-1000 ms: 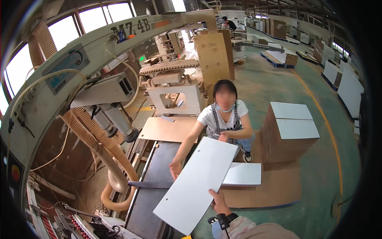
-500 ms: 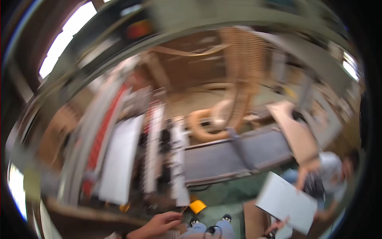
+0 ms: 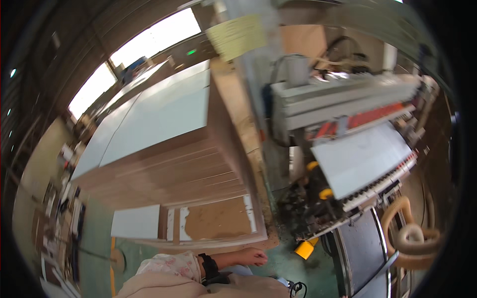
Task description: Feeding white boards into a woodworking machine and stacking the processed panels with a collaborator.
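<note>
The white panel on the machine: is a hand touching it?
No, the left hand is well apart from the white panel.

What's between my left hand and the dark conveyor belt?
In the head view, mainly a yellow object and green floor separate your left hand from the belt.

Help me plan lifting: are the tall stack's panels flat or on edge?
Flat: the panels show broad white faces on top and layered brown edges below.

One of the hands [image 3: 254, 257] hangs near stacked boards [image 3: 164, 119], left of a machine [image 3: 343, 102] bearing a panel [image 3: 365, 156].
</note>
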The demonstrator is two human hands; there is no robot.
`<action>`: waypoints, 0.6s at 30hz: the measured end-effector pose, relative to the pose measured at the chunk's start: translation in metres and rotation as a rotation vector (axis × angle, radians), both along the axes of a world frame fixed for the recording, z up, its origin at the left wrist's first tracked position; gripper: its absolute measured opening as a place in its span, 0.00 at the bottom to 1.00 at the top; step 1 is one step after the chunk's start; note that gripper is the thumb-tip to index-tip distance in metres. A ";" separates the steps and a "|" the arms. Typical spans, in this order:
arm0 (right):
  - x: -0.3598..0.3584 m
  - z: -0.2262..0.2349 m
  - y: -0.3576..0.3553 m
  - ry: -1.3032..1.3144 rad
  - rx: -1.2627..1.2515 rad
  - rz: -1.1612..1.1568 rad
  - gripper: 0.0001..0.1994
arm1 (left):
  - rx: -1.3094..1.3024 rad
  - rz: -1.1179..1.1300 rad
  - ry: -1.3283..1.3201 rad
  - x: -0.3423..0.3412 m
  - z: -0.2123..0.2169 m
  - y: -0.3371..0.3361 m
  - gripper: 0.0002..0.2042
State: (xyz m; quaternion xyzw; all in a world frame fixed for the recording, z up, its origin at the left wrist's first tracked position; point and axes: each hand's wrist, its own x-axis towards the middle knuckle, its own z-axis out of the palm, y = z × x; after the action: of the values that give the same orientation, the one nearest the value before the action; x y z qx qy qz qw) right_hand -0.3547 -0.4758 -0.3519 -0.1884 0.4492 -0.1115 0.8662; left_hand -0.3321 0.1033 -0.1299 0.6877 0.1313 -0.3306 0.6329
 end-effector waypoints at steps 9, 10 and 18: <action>0.112 0.145 0.454 -0.148 -0.020 1.335 0.11 | 0.087 1.233 0.380 -0.365 -0.133 0.282 0.15; 0.095 0.161 0.509 -0.138 -0.060 1.462 0.11 | -0.004 1.433 0.385 -0.412 -0.140 0.311 0.13; -0.061 0.135 0.812 -0.233 -0.096 2.577 0.15 | 0.064 2.264 0.260 -0.510 -0.141 0.492 0.16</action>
State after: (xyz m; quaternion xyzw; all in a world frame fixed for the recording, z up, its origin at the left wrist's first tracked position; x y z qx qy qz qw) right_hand -0.4152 0.3364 -0.2173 -0.5027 -0.1368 0.7668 0.3751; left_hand -0.8423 0.5952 -0.2712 0.1507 0.7493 0.3649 0.5317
